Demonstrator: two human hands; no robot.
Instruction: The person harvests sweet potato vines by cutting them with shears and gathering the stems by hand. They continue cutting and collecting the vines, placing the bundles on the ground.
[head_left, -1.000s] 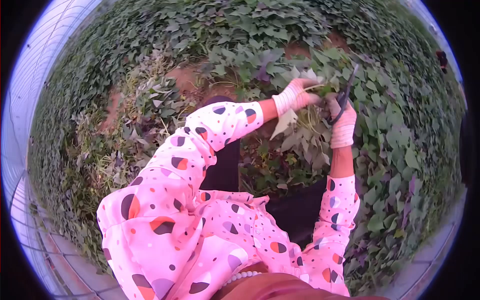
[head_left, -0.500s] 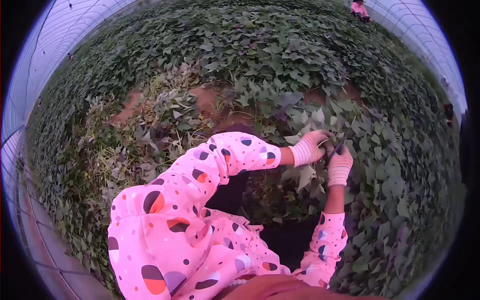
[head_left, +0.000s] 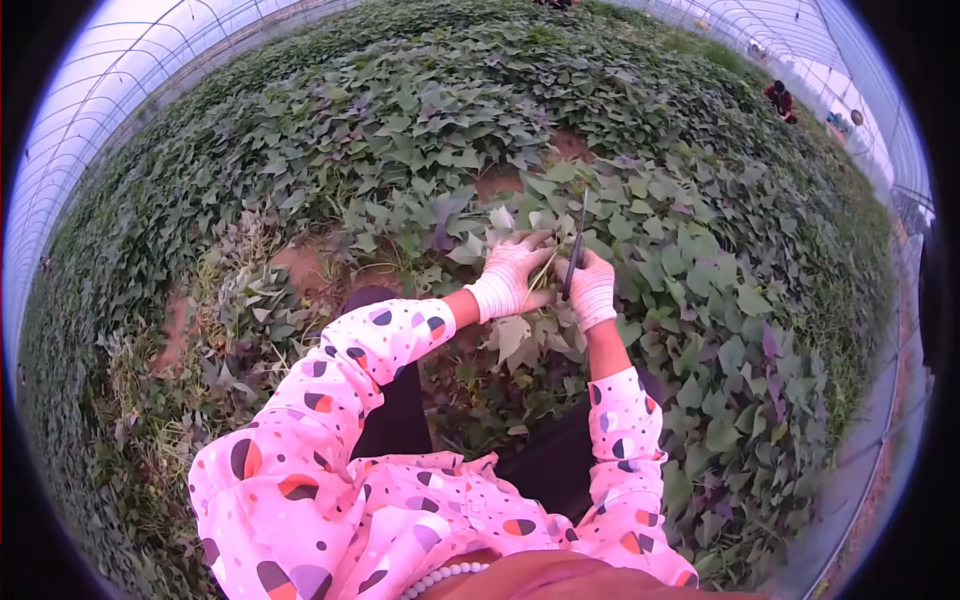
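My left hand (head_left: 512, 272), in a pale ribbed glove, is closed loosely round a bunch of leafy vine stems (head_left: 541, 274). Its thumb and fingers reach to the right, and broad pale leaves (head_left: 512, 338) hang below it. My right hand (head_left: 592, 284), gloved alike, grips a dark narrow-bladed cutting tool (head_left: 578, 238). The blade points up and away from me, close beside the stems and the left fingertips. Green vine leaves surround both hands.
Dense vines (head_left: 420, 120) cover the ground ahead and to the right. Bare reddish soil (head_left: 302, 268) shows at left, among wilted cuttings (head_left: 235, 245). Another person (head_left: 779, 102) is far off at the upper right. Plastic greenhouse walls (head_left: 110, 90) curve along the sides.
The view has swung to the right, so both hands now appear further left in it. The left fingers look more spread round the stems, and the blade now points more upright.
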